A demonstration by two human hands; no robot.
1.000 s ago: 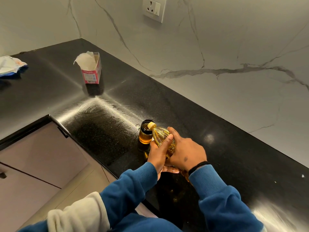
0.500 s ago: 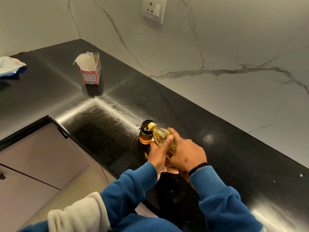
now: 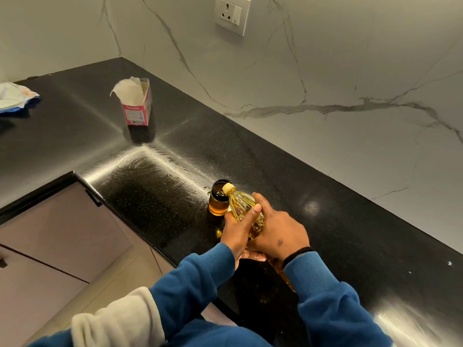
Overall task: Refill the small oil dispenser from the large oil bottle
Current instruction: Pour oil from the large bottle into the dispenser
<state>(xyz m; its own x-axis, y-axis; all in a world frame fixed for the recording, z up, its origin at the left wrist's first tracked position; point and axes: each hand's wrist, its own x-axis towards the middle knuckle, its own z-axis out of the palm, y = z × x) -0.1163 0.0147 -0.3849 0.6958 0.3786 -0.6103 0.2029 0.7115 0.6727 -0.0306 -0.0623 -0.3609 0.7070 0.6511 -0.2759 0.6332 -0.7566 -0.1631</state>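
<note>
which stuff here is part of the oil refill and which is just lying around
In use: large oil bottle, small oil dispenser, left hand, right hand.
Lying about: tissue box, crumpled packet, wall socket.

Your countertop [image 3: 325,221] reads black with fine pale speckling and bright streaked glare. The wall [image 3: 325,71] behind it is off-white marble with thin grey veins, one heavier grey vein running across at right. The wall socket [image 3: 232,15] is plain white. Your large oil bottle [image 3: 244,205] is clear, ribbed, golden yellow with oil, with a pale yellow neck ring. The small oil dispenser [image 3: 218,200] has a dark rim and amber contents. The tissue box [image 3: 137,110] is pink-red with a white label panel and white tissue. Your sleeves [image 3: 325,284] are blue with ribbed cuffs; a black band circles your right hand [image 3: 278,234] at the wrist. The cabinet fronts [image 3: 62,234] look dull greyish mauve.
</note>
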